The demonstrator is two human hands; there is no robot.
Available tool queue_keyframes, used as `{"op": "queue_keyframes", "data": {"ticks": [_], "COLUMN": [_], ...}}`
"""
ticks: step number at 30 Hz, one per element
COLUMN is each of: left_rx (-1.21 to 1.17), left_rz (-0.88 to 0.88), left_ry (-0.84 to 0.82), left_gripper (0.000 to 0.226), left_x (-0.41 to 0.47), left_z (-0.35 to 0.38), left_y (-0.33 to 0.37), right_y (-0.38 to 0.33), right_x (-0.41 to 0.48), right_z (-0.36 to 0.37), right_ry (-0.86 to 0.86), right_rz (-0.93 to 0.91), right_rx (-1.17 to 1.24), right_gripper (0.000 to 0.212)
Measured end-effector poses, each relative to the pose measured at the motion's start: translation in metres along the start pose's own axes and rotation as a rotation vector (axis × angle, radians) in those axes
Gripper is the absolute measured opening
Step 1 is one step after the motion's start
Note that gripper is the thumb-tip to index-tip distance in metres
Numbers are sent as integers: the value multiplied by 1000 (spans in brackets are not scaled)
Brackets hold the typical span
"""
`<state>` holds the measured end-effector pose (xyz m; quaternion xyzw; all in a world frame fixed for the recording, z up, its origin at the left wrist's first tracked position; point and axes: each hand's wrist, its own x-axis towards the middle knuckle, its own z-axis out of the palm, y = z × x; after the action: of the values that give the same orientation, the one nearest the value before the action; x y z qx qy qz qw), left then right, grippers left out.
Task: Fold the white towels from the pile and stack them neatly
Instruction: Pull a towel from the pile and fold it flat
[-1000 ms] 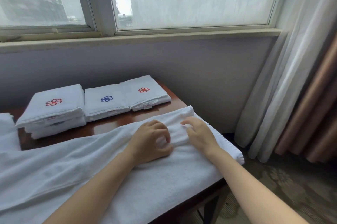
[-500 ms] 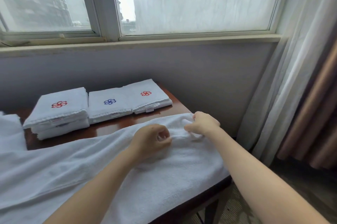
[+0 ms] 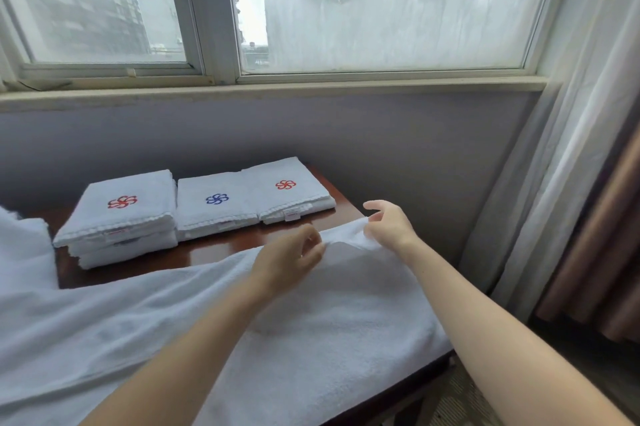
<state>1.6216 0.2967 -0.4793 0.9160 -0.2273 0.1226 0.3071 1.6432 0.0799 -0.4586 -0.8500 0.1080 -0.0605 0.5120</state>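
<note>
White towel [image 3: 329, 321] | spread, rumpled | far edge pinched: left hand [image 3: 287, 261], right hand [image 3: 389, 228]

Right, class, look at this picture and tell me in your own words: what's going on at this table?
A person is folding a large white towel spread across the wooden table. The left hand and right hand each pinch its far edge, raised slightly off the table. Behind it, folded towels sit in a row near the wall.
</note>
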Motion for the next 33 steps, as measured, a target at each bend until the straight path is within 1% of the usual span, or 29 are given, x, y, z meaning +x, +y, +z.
{"op": "queue_keyframes", "data": {"ticks": [2, 4, 6, 9, 12, 14, 15, 17, 21, 24, 25, 26, 28, 31, 33], "left_rx": [39, 27, 20, 34, 41, 47, 43, 14, -83, -137, -167, -190, -152, 20, 140], "left_rz": [-17, -52, -49, -26, 52, 95, 96, 71, 26, -47, -78, -100, -111, -116, -98], "left_ry": [107, 215, 281, 340, 374, 366, 338, 222, -107, -345, -384, -378, -242, -22, 74], "left_gripper": [17, 18, 19, 21, 19, 16, 14, 13, 13, 20, 25, 28, 26, 13, 18], "left_x": [11, 23, 34, 41, 37, 31, 29, 25, 20, 17, 17, 16, 19, 21, 22], "left_z": [-9, -20, -30, -40, -42, -38, -35, -27, -8, 4, 6, 8, 9, 8, 7], "left_y": [0, 0, 1, 2, 2, 2, 2, 2, 6, 12, 13, 14, 13, 8, 1], "right_y": [-7, -20, -35, -50, -49, -41, -36, -29, -13, 1, 6, 10, 15, 12, 8], "right_x": [7, 15, 24, 35, 42, 42, 42, 39, 33, 23, 20, 17, 12, 8, 7], "right_z": [0, 1, 4, 11, 17, 17, 17, 13, -2, -12, -14, -14, -12, 3, 19], "right_ry": [36, 75, 107, 143, 183, 200, 202, 200, 218, 166, 138, 122, 123, 125, 97], "right_rz": [-43, -96, -147, -198, -199, -200, -200, -179, -65, -25, -22, -30, -90, -250, -347], "right_rx": [33, 115, 212, 314, 303, 271, 237, 129, -122, -377, -489, -592, -714, -732, -709], "right_gripper": [51, 44, 38, 34, 34, 35, 36, 39, 36, 33, 31, 29, 29, 34, 39]}}
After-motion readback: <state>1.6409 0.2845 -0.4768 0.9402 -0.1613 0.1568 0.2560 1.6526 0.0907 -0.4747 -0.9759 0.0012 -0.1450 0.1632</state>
